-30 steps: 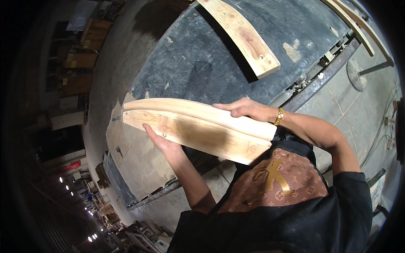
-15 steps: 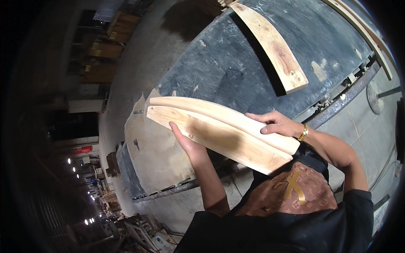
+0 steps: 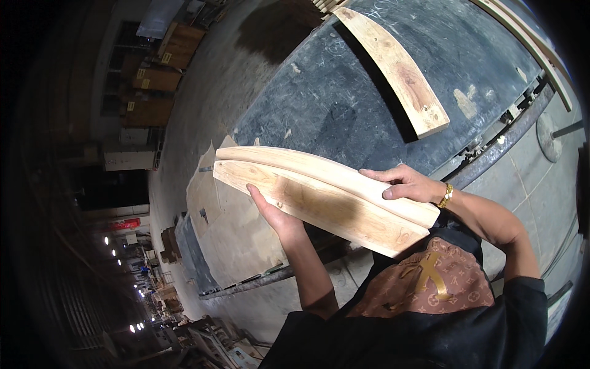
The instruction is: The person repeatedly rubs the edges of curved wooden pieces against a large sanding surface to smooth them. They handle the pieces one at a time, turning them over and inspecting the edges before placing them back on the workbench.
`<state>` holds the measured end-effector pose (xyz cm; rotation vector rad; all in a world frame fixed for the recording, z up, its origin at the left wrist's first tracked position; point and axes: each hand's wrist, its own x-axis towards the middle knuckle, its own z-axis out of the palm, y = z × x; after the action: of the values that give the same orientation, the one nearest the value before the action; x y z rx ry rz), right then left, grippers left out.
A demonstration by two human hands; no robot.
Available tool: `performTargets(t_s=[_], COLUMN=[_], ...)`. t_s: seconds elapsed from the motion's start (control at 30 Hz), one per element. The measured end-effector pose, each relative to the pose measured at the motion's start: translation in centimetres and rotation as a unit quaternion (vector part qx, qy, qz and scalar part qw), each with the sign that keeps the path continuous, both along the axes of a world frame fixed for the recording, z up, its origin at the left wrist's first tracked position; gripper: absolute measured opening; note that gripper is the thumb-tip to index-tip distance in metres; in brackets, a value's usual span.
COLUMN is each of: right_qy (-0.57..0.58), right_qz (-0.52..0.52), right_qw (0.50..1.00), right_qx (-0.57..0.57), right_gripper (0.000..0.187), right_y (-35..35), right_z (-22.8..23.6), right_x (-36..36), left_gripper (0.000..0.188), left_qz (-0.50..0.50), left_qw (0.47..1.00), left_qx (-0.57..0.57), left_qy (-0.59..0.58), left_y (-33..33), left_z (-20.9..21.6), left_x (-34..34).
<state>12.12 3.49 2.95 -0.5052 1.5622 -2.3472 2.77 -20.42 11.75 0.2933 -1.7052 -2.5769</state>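
Two pale, curved wooden boards lie against each other in my hands, above the near side of a dark table. The nearer board point(image 3: 264, 186) shows a flat face with a dark shadow in its middle. The farther board point(image 3: 332, 170) has a rounded, bowed edge, and a groove-like line runs between the two. My left hand point(image 3: 276, 215) supports the near edge, thumb up against it and other fingers hidden beneath. My right hand point(image 3: 409, 184), with a gold bracelet at the wrist, grips the farther board near its right end, thumb and forefinger on top.
Another curved wooden board point(image 3: 402, 74) rests on the dark, scuffed tabletop point(image 3: 295, 104). A worn tan sheet point(image 3: 236, 230) covers the table's left part. Long wooden strips point(image 3: 522, 37) lie at the far right. A metal rail point(image 3: 491, 154) follows the table's near edge.
The view has shifted slightly, so the surroundings at left sit a little farther right. Both hands keep the same hold, and the boards have barely moved.
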Motion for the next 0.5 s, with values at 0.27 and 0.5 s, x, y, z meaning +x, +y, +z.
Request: performTargets(t_s=[0.27,0.5], right_qy=[0.01,0.006], right_qz=[-0.002,-0.009], right_qw=[1.0,1.0], right_qx=[0.011,-0.003], right_gripper=[0.055,0.057], right_y=[0.2,0.2], right_z=[0.3,0.4], right_x=[0.0,0.1], left_gripper=[0.065,0.065], left_qz=[0.001,0.003], left_qw=[1.0,1.0], left_qx=[-0.019,-0.02], left_qy=[0.017,0.023], left_y=[0.4,0.8], left_z=[0.7,1.3], left_x=[0.1,0.2])
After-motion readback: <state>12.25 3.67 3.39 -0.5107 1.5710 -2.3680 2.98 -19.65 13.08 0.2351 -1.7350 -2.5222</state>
